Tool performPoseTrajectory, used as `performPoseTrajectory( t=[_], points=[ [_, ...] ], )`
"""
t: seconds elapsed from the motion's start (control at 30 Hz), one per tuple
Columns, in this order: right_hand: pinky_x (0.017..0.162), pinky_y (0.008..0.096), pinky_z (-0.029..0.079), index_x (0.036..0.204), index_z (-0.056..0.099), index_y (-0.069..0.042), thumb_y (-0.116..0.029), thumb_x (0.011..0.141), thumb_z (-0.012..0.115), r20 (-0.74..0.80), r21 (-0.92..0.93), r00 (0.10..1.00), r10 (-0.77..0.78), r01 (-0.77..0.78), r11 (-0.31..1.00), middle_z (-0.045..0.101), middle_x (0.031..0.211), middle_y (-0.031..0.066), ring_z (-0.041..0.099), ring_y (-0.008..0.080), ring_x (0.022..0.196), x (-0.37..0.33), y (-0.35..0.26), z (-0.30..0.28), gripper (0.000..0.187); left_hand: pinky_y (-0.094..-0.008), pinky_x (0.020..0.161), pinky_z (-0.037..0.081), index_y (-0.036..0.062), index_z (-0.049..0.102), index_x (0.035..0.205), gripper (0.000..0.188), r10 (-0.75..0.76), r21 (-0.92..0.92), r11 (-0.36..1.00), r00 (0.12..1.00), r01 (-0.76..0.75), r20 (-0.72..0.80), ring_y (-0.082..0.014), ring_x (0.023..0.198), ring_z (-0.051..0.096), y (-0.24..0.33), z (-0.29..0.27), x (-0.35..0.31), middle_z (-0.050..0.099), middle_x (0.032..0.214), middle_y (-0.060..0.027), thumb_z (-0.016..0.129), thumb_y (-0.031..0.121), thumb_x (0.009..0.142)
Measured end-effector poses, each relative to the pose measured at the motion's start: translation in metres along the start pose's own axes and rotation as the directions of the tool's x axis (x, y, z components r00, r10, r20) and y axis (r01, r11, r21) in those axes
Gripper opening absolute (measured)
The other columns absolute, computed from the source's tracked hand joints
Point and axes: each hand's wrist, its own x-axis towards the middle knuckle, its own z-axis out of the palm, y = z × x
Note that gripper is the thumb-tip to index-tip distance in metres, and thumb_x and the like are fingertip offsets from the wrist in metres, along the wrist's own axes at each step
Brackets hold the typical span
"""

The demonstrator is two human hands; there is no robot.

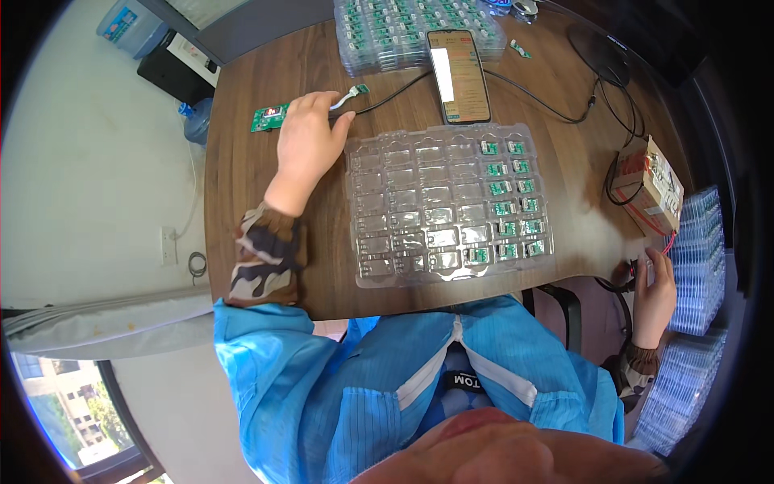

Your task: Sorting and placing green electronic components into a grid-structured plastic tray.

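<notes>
My left hand (310,133) is closed over the right end of a green circuit board (264,118) with a small lit display, at the desk's far left. From beside its fingers a white cable (347,98) runs to a small green board (362,89). At the desk's right edge, my right hand (656,292) has its thumb and fingers drawn together, close to red wires (669,242) by a cardboard box (649,185); what they pinch is too small to make out. Between the hands lies a clear plastic tray (403,198), small green boards (504,208) filling its right-hand pockets.
Behind the tray a phone (461,78) leans against stacked trays of boards (387,36). A loose board (520,49) lies near a monitor stand (597,52). Black cables (556,117) cross the desk. More stacked trays (697,266) stand beyond the right edge.
</notes>
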Motion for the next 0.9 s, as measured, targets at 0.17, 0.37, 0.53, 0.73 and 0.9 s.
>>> performPoseTrajectory(
  t=[0.17, 0.37, 0.53, 0.73, 0.9],
  points=[
    [0.076, 0.0380, 0.045, 0.106, 0.054, -0.004, -0.015, 0.080, 0.059, -0.027, -0.202, 0.998, 0.053, -0.057, 0.978, 0.052, 0.110, 0.0145, 0.054, 0.0337, 0.093, -0.015, 0.023, 0.024, 0.028, -0.0413, 0.084, 0.038, 0.0072, 0.063, 0.087, 0.027, -0.114, 0.368, 0.924, 0.993, 0.109, -0.009, -0.0279, 0.092, 0.053, -0.022, 0.040, 0.013, 0.060, 0.089, -0.0102, 0.064, 0.030, 0.073],
    [0.078, 0.0381, 0.046, 0.115, 0.047, -0.008, -0.014, 0.074, 0.064, 0.138, -0.312, 0.957, 0.255, -0.202, 0.928, 0.045, 0.121, 0.0119, 0.053, 0.0330, 0.097, -0.023, 0.025, 0.044, 0.045, -0.0424, 0.086, 0.035, 0.0089, 0.064, 0.078, 0.021, -0.003, 0.336, 0.942, 0.997, 0.027, -0.072, -0.0268, 0.089, 0.053, -0.032, 0.058, 0.012, 0.060, 0.084, -0.0068, 0.063, 0.030, 0.074],
    [0.077, 0.0370, 0.047, 0.115, 0.046, -0.009, -0.010, 0.068, 0.066, 0.207, -0.405, 0.934, 0.291, -0.189, 0.895, 0.045, 0.120, 0.0102, 0.053, 0.0320, 0.097, -0.015, 0.028, 0.053, 0.051, -0.0409, 0.086, 0.035, 0.0104, 0.064, 0.078, 0.016, 0.033, 0.264, 0.964, 0.994, -0.004, -0.105, -0.0260, 0.087, 0.053, -0.033, 0.058, 0.011, 0.060, 0.082, -0.0059, 0.064, 0.026, 0.073],
    [0.072, 0.0380, 0.048, 0.107, 0.053, -0.009, -0.004, 0.075, 0.049, 0.206, -0.514, 0.946, 0.251, -0.114, 0.850, 0.050, 0.112, 0.0094, 0.056, 0.0319, 0.087, -0.007, 0.038, 0.063, 0.033, -0.0395, 0.078, 0.037, 0.0113, 0.064, 0.076, 0.010, 0.058, 0.215, 0.976, 0.990, -0.029, -0.129, -0.0252, 0.083, 0.053, -0.031, 0.057, 0.015, 0.059, 0.078, -0.0043, 0.062, 0.021, 0.074],
    [0.067, 0.0381, 0.050, 0.098, 0.052, -0.007, -0.003, 0.074, 0.051, 0.237, -0.551, 0.936, 0.260, -0.091, 0.830, 0.051, 0.103, 0.0097, 0.057, 0.0316, 0.083, -0.006, 0.043, 0.071, 0.024, -0.0387, 0.076, 0.039, 0.0110, 0.063, 0.075, 0.009, 0.034, 0.217, 0.976, 0.996, -0.015, -0.085, -0.0244, 0.084, 0.053, -0.032, 0.059, 0.010, 0.059, 0.078, -0.0040, 0.062, 0.020, 0.074]
  ],
)
